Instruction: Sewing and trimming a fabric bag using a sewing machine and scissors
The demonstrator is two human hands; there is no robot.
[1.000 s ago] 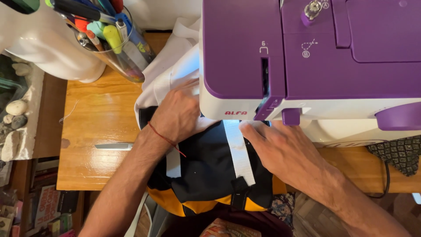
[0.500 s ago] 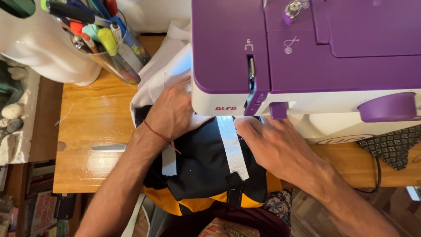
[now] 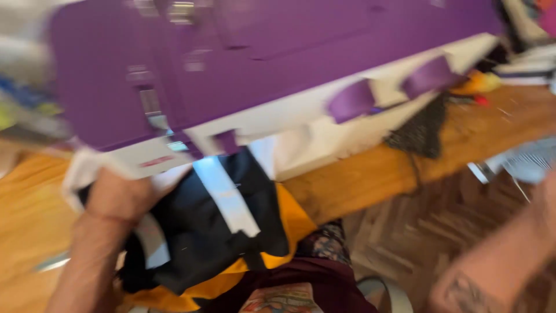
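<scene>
Fingers of the left hand (image 3: 124, 194) press flat on the black-and-orange fabric bundle with white straps (image 3: 214, 232), just under the purple-and-white plastic sewing machine (image 3: 243, 75). Right forearm swings wide; its hand is unseen. One-handed, the fabric may slip crooked.

**Black fabric piece under the sewing machine**

The black fabric (image 3: 202, 243) lies bunched at the wooden desk's (image 3: 29, 232) front edge, its upper end tucked beneath the purple-and-white sewing machine (image 3: 243, 75). A white strap (image 3: 226, 197) runs lengthwise across it, slightly slanted. Orange-yellow cloth (image 3: 292, 223) shows beneath its lower and right edges. The view is motion-blurred.
</scene>
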